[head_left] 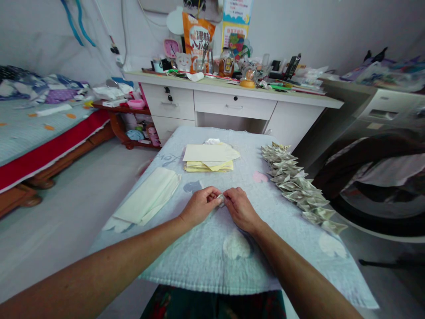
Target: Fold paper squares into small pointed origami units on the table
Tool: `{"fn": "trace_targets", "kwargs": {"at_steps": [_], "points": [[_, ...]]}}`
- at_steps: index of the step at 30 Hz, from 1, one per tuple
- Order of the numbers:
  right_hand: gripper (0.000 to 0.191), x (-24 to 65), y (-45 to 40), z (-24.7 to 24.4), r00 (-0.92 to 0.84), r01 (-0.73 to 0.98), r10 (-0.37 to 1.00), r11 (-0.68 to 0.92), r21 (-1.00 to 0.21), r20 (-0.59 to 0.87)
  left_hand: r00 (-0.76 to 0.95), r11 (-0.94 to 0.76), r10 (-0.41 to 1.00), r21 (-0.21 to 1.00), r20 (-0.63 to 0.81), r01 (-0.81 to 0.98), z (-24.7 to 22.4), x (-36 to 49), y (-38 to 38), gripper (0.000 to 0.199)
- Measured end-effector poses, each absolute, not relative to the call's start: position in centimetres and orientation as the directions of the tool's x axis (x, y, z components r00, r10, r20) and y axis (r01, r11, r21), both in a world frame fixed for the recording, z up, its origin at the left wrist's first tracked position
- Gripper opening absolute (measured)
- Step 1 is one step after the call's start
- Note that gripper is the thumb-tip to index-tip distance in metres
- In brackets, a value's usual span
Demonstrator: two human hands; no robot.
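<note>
Between my two hands is a small folded piece of paper [221,200], mostly hidden by the fingers. My left hand [201,204] pinches its left side, and my right hand [241,207] grips it from the right with curled fingers. Both hands rest low over the cloth-covered table [212,261]. Beyond them lies a stack of cream and yellow paper sheets [209,158]. Off to the left is a pile of pale greenish paper [149,195], set at a slant. Several pointed folded paper pieces [295,181] stand in rows along the right side.
A white desk [232,95] behind the table carries a jar [226,63], an orange snack bag [197,42] and assorted clutter. On the right stands a front-loading washing machine [381,110] with dark cloth at its door. A bed [40,128] is at the left.
</note>
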State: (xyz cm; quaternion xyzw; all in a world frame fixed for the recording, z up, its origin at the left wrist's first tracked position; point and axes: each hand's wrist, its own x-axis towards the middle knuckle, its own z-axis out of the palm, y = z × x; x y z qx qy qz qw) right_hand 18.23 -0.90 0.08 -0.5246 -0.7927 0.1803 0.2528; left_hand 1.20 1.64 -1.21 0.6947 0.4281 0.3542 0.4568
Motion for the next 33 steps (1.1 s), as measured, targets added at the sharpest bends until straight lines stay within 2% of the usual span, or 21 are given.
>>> {"fn": "trace_targets", "kwargs": {"at_steps": [3, 8, 13, 24, 28, 31, 33], "points": [[0.016, 18.2, -0.8, 0.2, -0.308, 0.732, 0.923, 0.385, -0.562, 0.23, 0.337, -0.226, 0.934, 0.926, 0.118, 0.303, -0.7, 1.5, 1.8, 0.011], [0.017, 18.5, -0.7, 0.2, -0.289, 0.727, 0.922, 0.387, -0.568, 0.258, 0.34, -0.187, 0.935, 0.953, 0.099, 0.237, -0.7, 2.2, 2.0, 0.011], [0.017, 18.7, -0.8, 0.2, -0.275, 0.718, 0.931, 0.365, -0.593, 0.24, 0.349, -0.218, 0.929, 0.942, 0.12, 0.256, -0.8, 2.1, 1.7, 0.02], [0.014, 18.7, -0.8, 0.4, -0.317, 0.71, 0.916, 0.401, -0.578, 0.245, 0.356, -0.211, 0.928, 0.942, 0.109, 0.261, -1.3, 1.7, 1.7, 0.013], [0.01, 19.2, -0.9, 0.6, -0.34, 0.618, 0.904, 0.422, -0.663, 0.26, 0.368, -0.186, 0.923, 0.97, 0.118, 0.155, -1.3, 1.4, 2.0, 0.016], [0.019, 19.5, -0.9, 0.6, -0.343, 0.565, 0.901, 0.423, -0.709, 0.264, 0.362, -0.162, 0.923, 0.985, 0.128, 0.064, -1.5, 1.1, 2.3, 0.017], [0.014, 19.4, -0.9, 0.6, -0.333, 0.554, 0.907, 0.409, -0.725, 0.257, 0.36, -0.157, 0.924, 0.987, 0.133, 0.036, -1.6, 1.0, 2.4, 0.016]]}}
